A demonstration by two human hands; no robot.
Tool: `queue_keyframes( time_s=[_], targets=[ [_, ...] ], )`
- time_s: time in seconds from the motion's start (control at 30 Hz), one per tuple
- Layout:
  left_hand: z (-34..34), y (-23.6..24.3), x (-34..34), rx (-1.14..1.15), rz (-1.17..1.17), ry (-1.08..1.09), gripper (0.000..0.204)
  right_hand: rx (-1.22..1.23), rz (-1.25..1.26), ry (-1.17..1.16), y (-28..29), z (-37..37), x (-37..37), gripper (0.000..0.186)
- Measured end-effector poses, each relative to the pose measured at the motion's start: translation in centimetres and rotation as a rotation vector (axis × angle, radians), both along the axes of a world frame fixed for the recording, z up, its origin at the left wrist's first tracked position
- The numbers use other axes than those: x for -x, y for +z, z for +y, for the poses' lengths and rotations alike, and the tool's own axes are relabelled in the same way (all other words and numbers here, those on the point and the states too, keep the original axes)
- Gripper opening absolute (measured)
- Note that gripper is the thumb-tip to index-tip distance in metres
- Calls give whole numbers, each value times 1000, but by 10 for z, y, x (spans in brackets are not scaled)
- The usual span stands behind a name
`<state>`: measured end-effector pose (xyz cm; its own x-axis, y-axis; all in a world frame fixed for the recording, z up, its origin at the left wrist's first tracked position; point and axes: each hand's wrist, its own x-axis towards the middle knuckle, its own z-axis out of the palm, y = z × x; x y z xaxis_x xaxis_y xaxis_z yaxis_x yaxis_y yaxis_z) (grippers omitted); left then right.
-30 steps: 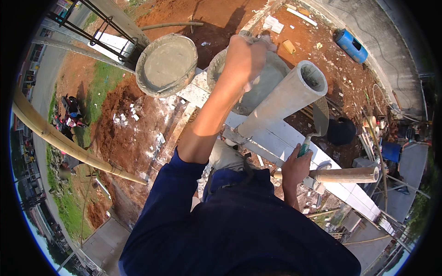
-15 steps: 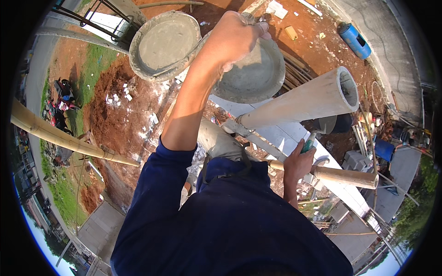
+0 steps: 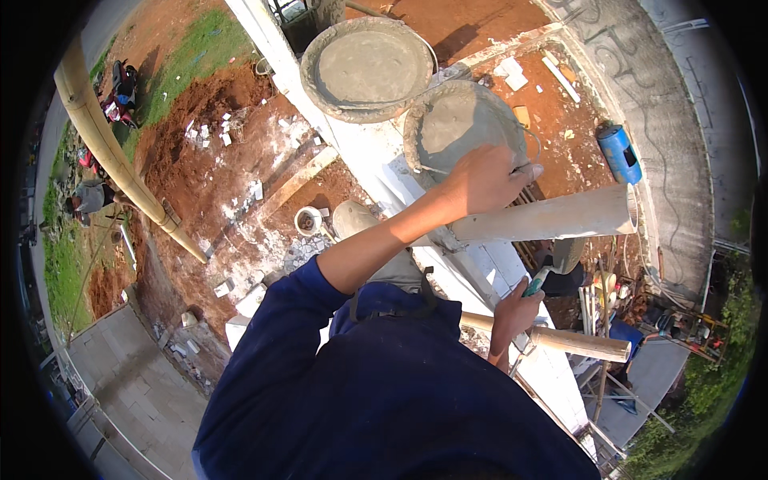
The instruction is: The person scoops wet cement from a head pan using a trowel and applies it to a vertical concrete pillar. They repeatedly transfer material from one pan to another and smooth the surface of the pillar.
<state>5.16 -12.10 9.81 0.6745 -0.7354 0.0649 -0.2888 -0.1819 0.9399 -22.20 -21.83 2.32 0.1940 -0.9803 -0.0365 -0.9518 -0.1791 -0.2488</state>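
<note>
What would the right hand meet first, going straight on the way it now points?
Probably the thick pale pole, crossing the line ahead of the right hand, which grips a trowel; depth here is unclear.

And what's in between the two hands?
In the head view, a thick pale pole crosses between the left hand and the right hand, with a bit of white wall showing too.
</note>
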Motion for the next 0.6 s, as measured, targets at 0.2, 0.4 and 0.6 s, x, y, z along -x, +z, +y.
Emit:
queue_keyframes(
  time_s=[0.2,0.4,0.6],
  targets=[
    [16,-26,33,137,-30,370,40,31,2,86,-1,0,2,48],
    [-3,-14,41,128,97,396,37,57,56,116,1,-5,8,50],
    [-4,-26,23,38,27,338,35,100,25,178,-10,-16,10,53]
  ],
)
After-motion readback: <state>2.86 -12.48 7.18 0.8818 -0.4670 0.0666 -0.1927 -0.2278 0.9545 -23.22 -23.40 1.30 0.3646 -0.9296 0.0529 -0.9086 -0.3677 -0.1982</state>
